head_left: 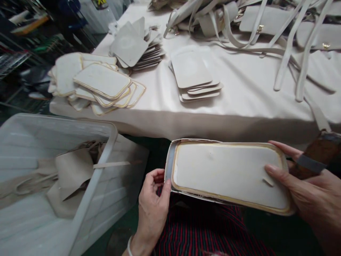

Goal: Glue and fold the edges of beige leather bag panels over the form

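Observation:
A cream bag body piece (169, 160) with a raised rim is held tilted above my lap. Over it lies a rounded cream panel (223, 174) with a yellowish glue band along its edge. My left hand (154, 199) pinches the left end of the bag piece between thumb and fingers. At the right end, my right hand (306, 192) grips the panel with its thumb on top. A brown, worn handle wrapped in grey tape (311, 163) also sits in my right hand; its kind I cannot make out.
A cloth-covered table (160, 101) holds glue-edged panels (102, 80), a fanned stack of cream pieces (130, 44), a smaller stack (193, 69) and strapped bags (266, 21). On the left stands a white plastic bin (114, 177) with cream leather pieces (74, 170) inside.

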The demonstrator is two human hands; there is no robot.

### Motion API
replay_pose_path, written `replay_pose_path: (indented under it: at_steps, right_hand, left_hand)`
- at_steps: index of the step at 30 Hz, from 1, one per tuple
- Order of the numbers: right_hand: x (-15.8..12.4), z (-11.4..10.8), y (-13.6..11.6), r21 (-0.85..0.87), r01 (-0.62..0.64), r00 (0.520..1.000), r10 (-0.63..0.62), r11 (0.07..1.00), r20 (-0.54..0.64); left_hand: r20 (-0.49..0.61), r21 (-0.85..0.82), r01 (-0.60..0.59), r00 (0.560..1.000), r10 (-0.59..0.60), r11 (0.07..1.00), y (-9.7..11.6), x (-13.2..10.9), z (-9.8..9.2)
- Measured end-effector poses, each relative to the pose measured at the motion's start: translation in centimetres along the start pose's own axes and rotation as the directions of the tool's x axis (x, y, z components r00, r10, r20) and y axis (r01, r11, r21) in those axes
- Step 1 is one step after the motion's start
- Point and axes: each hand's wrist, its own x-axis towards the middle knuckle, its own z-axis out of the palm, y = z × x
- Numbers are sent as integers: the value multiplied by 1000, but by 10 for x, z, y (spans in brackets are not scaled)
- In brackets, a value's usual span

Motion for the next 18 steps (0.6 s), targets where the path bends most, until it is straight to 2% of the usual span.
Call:
replay_pose_path:
  at_steps: [4, 6, 9, 12, 15, 18]
  right_hand:
    - [-6, 9, -3, -159, 114, 986, -131, 981, -104]
    - [-10, 11, -2, -230, 144, 979, -173, 962, -110]
    - [-16, 15, -1, -248, 171, 977, -197, 954, -82]
    - [-16, 18, 2, -229, 171, 978, -194, 958, -83]
    - [-11, 18, 5, -176, 132, 990, -140, 976, -34]
    - [-6, 17, 9, -135, 94, 996, -94, 986, 4]
  left_hand:
    - [10, 8, 10, 1000, -10, 1000, 1, 0, -3]
    - [-2, 20, 14, 1000, -14, 1000, 1, 0, -3]
    - [-35, 54, 10, 999, -8, 998, 3, 0, -2]
    - [-27, 61, 4, 1000, -3, 998, 7, 0, -3]
    - [17, 83, -19, 1000, 17, 996, 10, 2, -8]
    - [75, 228, -143, 989, 129, 963, 14, 6, -11]
